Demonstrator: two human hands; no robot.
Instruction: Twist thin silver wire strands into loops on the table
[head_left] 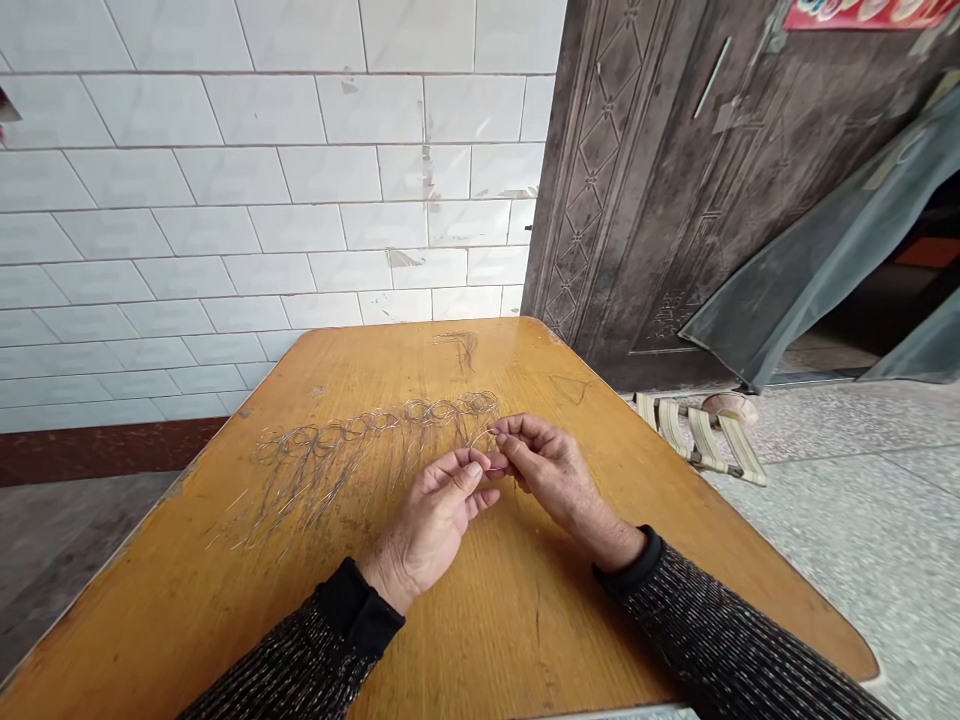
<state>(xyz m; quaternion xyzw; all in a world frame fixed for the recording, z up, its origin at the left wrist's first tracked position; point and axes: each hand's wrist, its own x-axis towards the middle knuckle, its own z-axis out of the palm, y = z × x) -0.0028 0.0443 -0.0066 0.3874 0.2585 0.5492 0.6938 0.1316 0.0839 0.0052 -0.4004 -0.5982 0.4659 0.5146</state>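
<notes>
Thin wire [481, 436]: between the two hands, above the table [457, 650], just beside the right end of a row of looped wires [367, 424].
Left hand [431, 515]: thumb and forefinger drawn together, seemingly pinching the thin wire; the other fingers half curled.
Right hand [553, 472]: grasping the thin wire between thumb and forefinger tips; its exact grip is partly hidden.
Weight: probably very light, so a fingertip pinch should be enough.
Stiffness: likely springy but bendable, keeping a curve once shaped.
Surface: looks smooth and could slip or roll under loose fingers.
Where to hold: near the bend, one pinch either side; cut ends may prick.
Looped wires: coils at the far side, tails toward the person; they overlap, so probably best lifted singly by a coil.
</notes>
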